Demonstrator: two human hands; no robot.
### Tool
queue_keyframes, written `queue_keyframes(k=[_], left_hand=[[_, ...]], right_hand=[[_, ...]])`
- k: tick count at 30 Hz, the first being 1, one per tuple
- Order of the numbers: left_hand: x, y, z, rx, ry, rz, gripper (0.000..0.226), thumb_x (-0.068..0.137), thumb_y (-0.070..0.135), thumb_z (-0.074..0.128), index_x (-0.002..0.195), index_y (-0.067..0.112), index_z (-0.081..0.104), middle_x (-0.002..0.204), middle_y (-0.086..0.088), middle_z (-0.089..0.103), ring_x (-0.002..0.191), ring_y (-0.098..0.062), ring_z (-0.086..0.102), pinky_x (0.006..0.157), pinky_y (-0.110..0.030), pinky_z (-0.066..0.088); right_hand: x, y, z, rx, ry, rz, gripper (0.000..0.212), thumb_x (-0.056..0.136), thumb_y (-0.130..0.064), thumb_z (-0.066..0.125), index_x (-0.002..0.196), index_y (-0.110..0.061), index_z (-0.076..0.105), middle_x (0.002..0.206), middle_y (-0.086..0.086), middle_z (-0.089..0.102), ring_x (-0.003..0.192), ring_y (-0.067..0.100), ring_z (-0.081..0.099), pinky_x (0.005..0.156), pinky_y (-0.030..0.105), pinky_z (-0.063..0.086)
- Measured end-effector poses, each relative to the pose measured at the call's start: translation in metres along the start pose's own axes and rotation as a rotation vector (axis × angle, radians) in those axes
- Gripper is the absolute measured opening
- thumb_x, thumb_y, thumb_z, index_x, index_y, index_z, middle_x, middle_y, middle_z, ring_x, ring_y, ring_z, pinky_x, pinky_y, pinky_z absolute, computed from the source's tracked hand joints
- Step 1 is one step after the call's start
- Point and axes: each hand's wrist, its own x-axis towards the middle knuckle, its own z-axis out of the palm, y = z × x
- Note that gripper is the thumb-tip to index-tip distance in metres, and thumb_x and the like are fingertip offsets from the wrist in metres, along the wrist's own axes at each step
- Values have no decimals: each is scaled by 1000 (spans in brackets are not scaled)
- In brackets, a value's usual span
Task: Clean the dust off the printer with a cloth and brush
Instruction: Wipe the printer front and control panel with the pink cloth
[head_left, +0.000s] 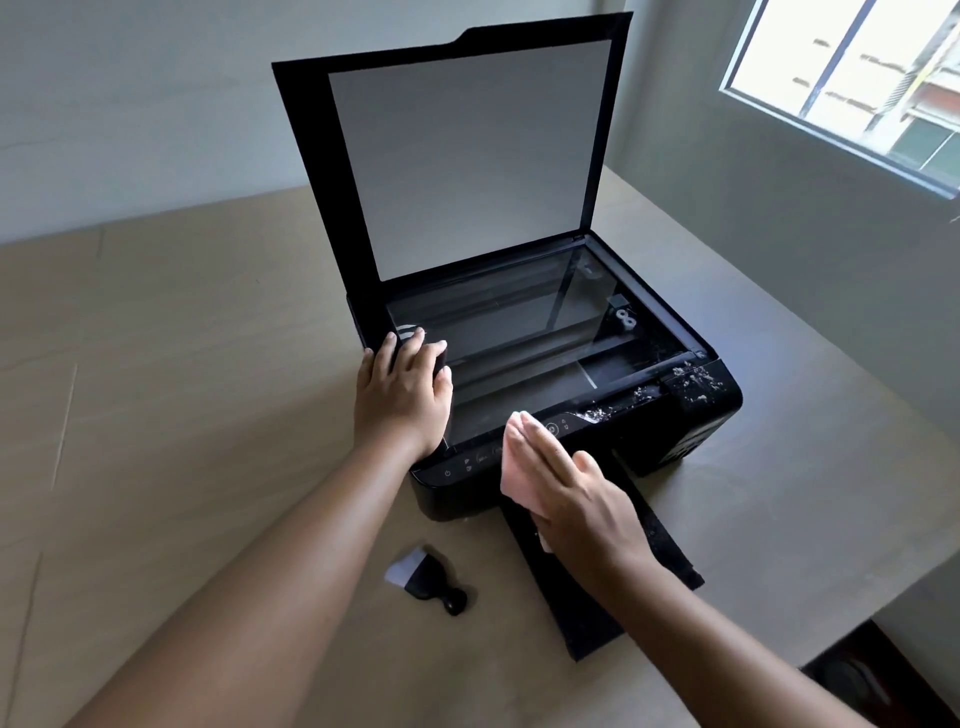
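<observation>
Tan tabletop (156, 364) runs under everything we see; nearest us lies the brush (431, 579), small, black-handled with pale bristles, which we judge light and best taken by its knob-like handle; just beyond it the printer's output tray (597, 587) juts toward us, thin and likely to flex, so we would not lean on it; above the tray our right hand (587, 509) lies flat, fingers straight and together, pressing the pink cloth (519, 457) against the control panel (475, 460); the cloth looks soft and limp, easiest to steer under a flat palm, though how much is folded beneath the hand we cannot tell; our left hand (402, 395) rests on the left front corner of the printer (696, 431), fingers spread and lightly bent over the rim, gripping nothing we can make out, though a dark shape between finger and thumb is unclear; the printer sits mid-table, black, rigid, probably heavy enough to stay put yet worth bracing; its scanner glass (519, 332) looks slick and fragile, calling for light pressure; white debris (693, 382) speckles the right front corner; farther back the lid (467, 156) stands open, hiding the machine's rear; a window (857, 78) glares at far right.
</observation>
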Motion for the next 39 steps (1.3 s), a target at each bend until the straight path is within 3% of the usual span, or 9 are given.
queue_keyframes(k=[7, 11, 15, 17, 20, 29, 33, 36, 39], left_hand=[[-1, -3, 2, 9, 11, -2, 38, 98, 35, 38, 135, 30, 46, 154, 5, 35, 145, -25, 19, 117, -41, 7], [-1, -4, 1, 4, 4, 13, 39, 98, 34, 39, 136, 29, 46, 154, 4, 35, 145, -26, 19, 116, -41, 7], [-1, -7, 0, 10, -16, 13, 40, 99, 34, 37, 138, 30, 44, 155, 4, 32, 145, -25, 17, 116, -42, 6], [-1, -8, 0, 14, -18, 9, 40, 99, 34, 36, 138, 31, 43, 155, 5, 32, 146, -25, 17, 117, -42, 7], [-2, -8, 1, 16, -15, 6, 40, 99, 35, 35, 138, 31, 43, 155, 6, 32, 146, -24, 17, 116, -41, 7], [-1, -7, 0, 12, -19, 5, 39, 100, 35, 35, 138, 32, 43, 155, 6, 32, 146, -24, 16, 116, -40, 6], [-2, -9, 1, 13, -12, -2, 39, 99, 35, 35, 137, 31, 44, 155, 5, 33, 145, -24, 18, 116, -41, 8], [-2, -7, 0, 12, -14, 3, 38, 99, 34, 36, 137, 31, 45, 154, 5, 34, 145, -25, 19, 116, -42, 9], [0, -8, -1, 21, -17, 4, 38, 99, 33, 37, 136, 30, 46, 154, 4, 35, 145, -25, 20, 116, -42, 10]], right_hand=[[4, 7, -17, 50, -43, 298, 100, 74, -11, 65, 149, -38, 5, 157, -18, 13, 101, 25, 55, 66, 36, 55], [9, -58, -3, 125, -106, 125, 89, 74, -13, 59, 149, -34, 15, 157, -22, 11, 97, 23, 54, 61, 37, 55], [12, -63, 1, 164, -84, 32, 75, 74, -23, 44, 147, -29, 28, 155, -18, 23, 85, 21, 56, 56, 36, 56], [13, -47, -7, 131, -116, -118, 75, 74, -27, 34, 148, -33, 25, 156, -21, 19, 84, 20, 54, 60, 32, 56], [17, -20, -17, 83, -160, -232, 82, 75, -22, 44, 149, -41, 13, 155, -26, 12, 90, 20, 53, 63, 32, 57], [4, 20, -8, -29, 73, 282, 85, 74, -18, 73, 147, -26, 30, 154, -14, 28, 83, 23, 59, 51, 33, 54], [1, 7, -8, 7, 21, 224, 91, 65, -16, 78, 145, -21, 35, 153, -13, 31, 88, 21, 62, 56, 30, 55], [-3, 32, -20, -57, 17, 188, 76, 75, -15, 71, 144, -21, 40, 150, -11, 39, 84, 22, 63, 58, 29, 53], [-5, 51, -31, -69, -60, 171, 73, 81, -19, 61, 147, -28, 31, 151, -17, 30, 93, 23, 59, 65, 36, 57]])
